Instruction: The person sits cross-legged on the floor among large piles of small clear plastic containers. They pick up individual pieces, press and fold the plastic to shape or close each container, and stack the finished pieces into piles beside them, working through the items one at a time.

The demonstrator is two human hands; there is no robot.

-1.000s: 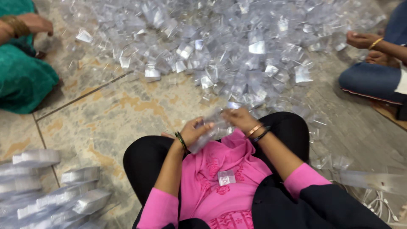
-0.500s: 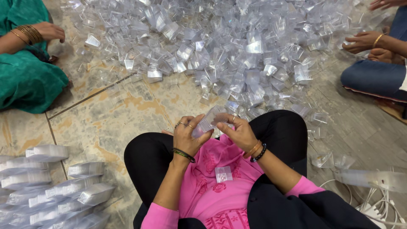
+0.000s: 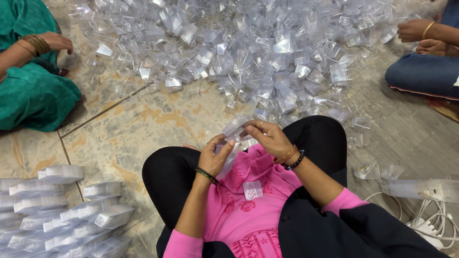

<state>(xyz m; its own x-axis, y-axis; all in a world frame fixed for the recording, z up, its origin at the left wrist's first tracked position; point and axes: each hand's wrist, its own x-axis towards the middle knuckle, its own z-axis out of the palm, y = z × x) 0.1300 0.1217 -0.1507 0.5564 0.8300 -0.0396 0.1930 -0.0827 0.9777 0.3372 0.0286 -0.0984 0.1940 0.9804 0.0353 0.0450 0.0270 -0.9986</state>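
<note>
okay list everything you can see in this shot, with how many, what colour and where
Loose clear plastic pieces: too many to count, transparent, heaped on floor ahead.
Stacked clear plastic pieces: many rows, whitish-clear, lower left.
Single clear piece: one, on pink lap.
White cables: a few, lower right.
Stone tile floor: beige-grey.
Person in green: one, upper left.
Person in blue: one, upper right.
Left hand: holds a small stack of clear pieces.
Right hand: grips same stack.

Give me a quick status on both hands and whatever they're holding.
Left hand and right hand both gripping a small clear plastic piece over the lap. Big heap of clear plastic pieces ahead on the floor. Nothing blocking.
</note>
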